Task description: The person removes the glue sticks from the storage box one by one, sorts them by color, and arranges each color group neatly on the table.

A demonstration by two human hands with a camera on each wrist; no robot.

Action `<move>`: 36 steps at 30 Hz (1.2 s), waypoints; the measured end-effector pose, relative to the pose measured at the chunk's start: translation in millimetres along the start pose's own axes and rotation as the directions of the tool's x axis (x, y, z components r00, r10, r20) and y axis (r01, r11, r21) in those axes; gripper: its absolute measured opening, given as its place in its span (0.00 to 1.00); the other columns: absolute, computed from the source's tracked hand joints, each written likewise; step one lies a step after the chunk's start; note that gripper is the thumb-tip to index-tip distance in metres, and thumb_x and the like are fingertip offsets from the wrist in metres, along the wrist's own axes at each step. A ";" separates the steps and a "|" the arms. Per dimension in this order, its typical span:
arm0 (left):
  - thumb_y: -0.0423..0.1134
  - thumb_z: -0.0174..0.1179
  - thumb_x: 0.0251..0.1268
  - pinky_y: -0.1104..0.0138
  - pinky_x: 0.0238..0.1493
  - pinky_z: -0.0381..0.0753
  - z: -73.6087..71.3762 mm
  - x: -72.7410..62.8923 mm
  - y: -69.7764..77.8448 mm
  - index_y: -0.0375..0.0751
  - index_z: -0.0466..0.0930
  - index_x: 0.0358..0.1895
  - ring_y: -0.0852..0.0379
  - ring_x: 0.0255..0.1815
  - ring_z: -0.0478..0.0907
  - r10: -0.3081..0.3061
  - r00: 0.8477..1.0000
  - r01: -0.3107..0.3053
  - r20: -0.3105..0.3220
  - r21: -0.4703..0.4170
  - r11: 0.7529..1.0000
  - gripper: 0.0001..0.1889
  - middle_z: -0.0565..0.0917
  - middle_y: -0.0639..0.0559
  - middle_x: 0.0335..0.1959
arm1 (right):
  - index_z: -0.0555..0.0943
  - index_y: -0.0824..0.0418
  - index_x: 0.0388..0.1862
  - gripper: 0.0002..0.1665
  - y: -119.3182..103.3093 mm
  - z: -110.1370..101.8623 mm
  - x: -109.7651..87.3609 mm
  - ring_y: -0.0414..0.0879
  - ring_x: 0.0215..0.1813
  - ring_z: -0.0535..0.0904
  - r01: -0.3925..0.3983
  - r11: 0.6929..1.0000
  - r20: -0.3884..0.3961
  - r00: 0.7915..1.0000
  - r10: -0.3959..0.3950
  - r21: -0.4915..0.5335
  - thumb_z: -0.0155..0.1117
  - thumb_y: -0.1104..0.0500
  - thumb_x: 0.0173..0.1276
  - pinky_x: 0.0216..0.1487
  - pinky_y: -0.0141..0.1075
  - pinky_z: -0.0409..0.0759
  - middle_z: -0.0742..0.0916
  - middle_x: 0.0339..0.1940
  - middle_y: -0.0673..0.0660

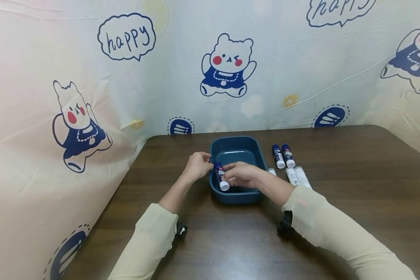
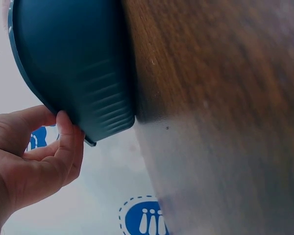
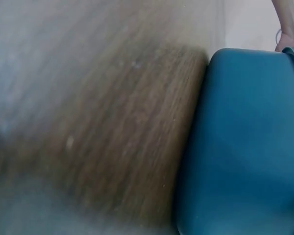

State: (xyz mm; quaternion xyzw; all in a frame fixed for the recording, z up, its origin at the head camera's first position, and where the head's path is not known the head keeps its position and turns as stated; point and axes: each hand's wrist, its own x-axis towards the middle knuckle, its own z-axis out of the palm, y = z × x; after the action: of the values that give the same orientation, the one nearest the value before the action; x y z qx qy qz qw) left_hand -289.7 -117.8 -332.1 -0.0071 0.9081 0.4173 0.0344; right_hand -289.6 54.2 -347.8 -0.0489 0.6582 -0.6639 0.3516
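A dark teal plastic bin (image 1: 238, 198) stands on the table. My left hand (image 1: 197, 166) pinches its left rim between thumb and fingers, seen closer in the left wrist view, where the hand (image 2: 44, 154) is at the edge of the ribbed bin wall (image 2: 88, 63). Reaching over the right rim, my right hand (image 1: 244, 175) holds a blue and white glue stick (image 1: 220, 175) at the inner left side of the bin, its white end toward me. In the right wrist view the bin's outer wall (image 3: 245, 142) hides the right hand.
To the right of the bin lie two glue sticks with blue ends, one (image 1: 278, 156) beside the other (image 1: 288, 155). Nearer are two mostly white tubes (image 1: 292, 177), partly behind the right forearm. Another white tube (image 1: 272, 171) shows against the bin's right side. A patterned cloth (image 1: 182, 77) hangs behind the table.
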 end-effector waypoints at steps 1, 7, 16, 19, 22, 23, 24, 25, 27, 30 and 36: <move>0.30 0.58 0.60 0.65 0.40 0.80 -0.2 -0.3 -0.1 0.34 0.74 0.56 0.52 0.36 0.77 -0.001 1.000 0.001 -0.001 -0.002 1.000 0.19 0.77 0.43 0.44 | 0.55 0.67 0.69 0.40 -0.4 0.1 -0.1 0.53 0.53 0.71 0.004 1.000 -0.001 1.000 -0.004 0.024 0.58 0.70 0.58 0.56 0.41 0.71 0.69 0.60 0.66; 0.29 0.57 0.60 0.65 0.40 0.80 -0.1 -0.8 0.0 0.33 0.74 0.56 0.52 0.36 0.77 -0.002 1.000 0.001 -0.014 -0.006 1.000 0.19 0.77 0.43 0.43 | 0.52 0.68 0.70 0.40 -1.9 0.0 -2.4 0.51 0.50 0.70 0.036 0.993 -0.008 0.999 -0.036 0.108 0.53 0.72 0.59 0.54 0.38 0.72 0.67 0.62 0.66; 0.30 0.57 0.60 0.64 0.43 0.79 1.6 -0.7 1.9 0.33 0.73 0.57 0.51 0.39 0.75 -0.001 1.000 0.002 -0.015 0.018 1.000 0.20 0.77 0.43 0.44 | 0.53 0.66 0.70 0.38 -3.3 -5.6 -6.2 0.53 0.51 0.69 0.070 0.984 -0.010 0.998 -0.069 0.167 0.54 0.70 0.62 0.48 0.35 0.73 0.67 0.63 0.64; 0.30 0.57 0.60 0.64 0.43 0.79 1.4 -0.9 1.8 0.34 0.74 0.57 0.51 0.39 0.75 -0.004 1.000 0.004 -0.016 0.020 1.000 0.19 0.77 0.43 0.44 | 0.53 0.65 0.71 0.39 -4.0 -6.2 -5.8 0.54 0.53 0.69 0.080 0.983 -0.002 0.997 -0.081 0.164 0.54 0.69 0.62 0.50 0.36 0.72 0.66 0.64 0.63; 0.30 0.58 0.60 0.64 0.43 0.79 1.0 -0.9 1.6 0.34 0.74 0.56 0.51 0.39 0.75 0.001 1.000 -0.001 -0.018 0.022 1.000 0.19 0.77 0.44 0.43 | 0.52 0.64 0.71 0.40 -4.5 -5.9 -5.8 0.54 0.53 0.69 0.097 0.983 0.002 0.995 -0.098 0.157 0.54 0.69 0.61 0.50 0.36 0.72 0.66 0.64 0.64; 0.30 0.58 0.60 0.65 0.43 0.79 0.8 -0.8 1.5 0.34 0.74 0.56 0.51 0.39 0.75 0.005 1.000 -0.005 -0.019 0.026 1.000 0.19 0.77 0.44 0.43 | 0.52 0.64 0.71 0.40 -4.6 -5.8 -5.8 0.54 0.52 0.69 0.104 0.982 0.002 0.994 -0.106 0.156 0.54 0.70 0.61 0.50 0.36 0.72 0.66 0.64 0.64; 0.30 0.58 0.60 0.65 0.42 0.79 0.7 -0.8 1.6 0.34 0.74 0.56 0.51 0.39 0.75 0.007 1.000 -0.007 -0.020 0.024 1.000 0.19 0.77 0.44 0.43 | 0.52 0.64 0.71 0.40 -4.8 -5.7 -5.9 0.53 0.52 0.69 0.110 0.981 0.003 0.994 -0.112 0.157 0.54 0.70 0.62 0.50 0.35 0.72 0.66 0.64 0.64; 0.30 0.58 0.60 0.65 0.42 0.79 0.5 -0.7 1.6 0.33 0.74 0.56 0.51 0.39 0.75 0.011 1.000 -0.010 -0.021 0.025 1.000 0.19 0.77 0.43 0.43 | 0.52 0.64 0.71 0.40 -5.1 -5.7 -5.9 0.53 0.52 0.69 0.116 0.980 0.003 0.993 -0.118 0.163 0.54 0.70 0.62 0.50 0.35 0.72 0.66 0.64 0.64; 0.30 0.58 0.60 0.64 0.42 0.79 0.5 -0.4 1.4 0.33 0.75 0.55 0.51 0.39 0.75 0.014 1.000 -0.013 -0.023 0.027 1.000 0.19 0.78 0.43 0.43 | 0.51 0.63 0.72 0.40 -5.7 -5.9 -6.1 0.52 0.53 0.69 0.126 0.975 0.008 0.991 -0.130 0.180 0.53 0.71 0.62 0.50 0.35 0.72 0.66 0.64 0.64; 0.30 0.58 0.60 0.64 0.42 0.79 0.7 0.1 1.2 0.33 0.75 0.55 0.51 0.39 0.74 0.017 0.999 -0.016 -0.027 0.036 0.999 0.18 0.78 0.43 0.43 | 0.51 0.62 0.72 0.40 -7.4 -7.2 -6.9 0.51 0.55 0.67 0.137 0.967 0.012 0.990 -0.143 0.213 0.52 0.72 0.62 0.52 0.35 0.71 0.64 0.65 0.63; 0.30 0.58 0.60 0.64 0.41 0.80 1.6 0.5 1.3 0.33 0.74 0.56 0.52 0.37 0.76 0.024 0.999 -0.022 -0.029 0.054 0.998 0.19 0.78 0.43 0.43 | 0.50 0.60 0.73 0.40 -13.4 -15.8 -13.4 0.52 0.56 0.65 0.169 0.955 -0.006 0.985 -0.173 0.242 0.52 0.72 0.63 0.52 0.35 0.70 0.62 0.67 0.64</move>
State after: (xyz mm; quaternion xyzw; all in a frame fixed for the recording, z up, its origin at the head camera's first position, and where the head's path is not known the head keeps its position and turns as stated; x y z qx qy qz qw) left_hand -290.1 -115.8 -332.1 -0.0018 0.9195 0.3928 0.0164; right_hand -293.3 73.0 -332.4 -0.0674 0.5633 -0.7665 0.3011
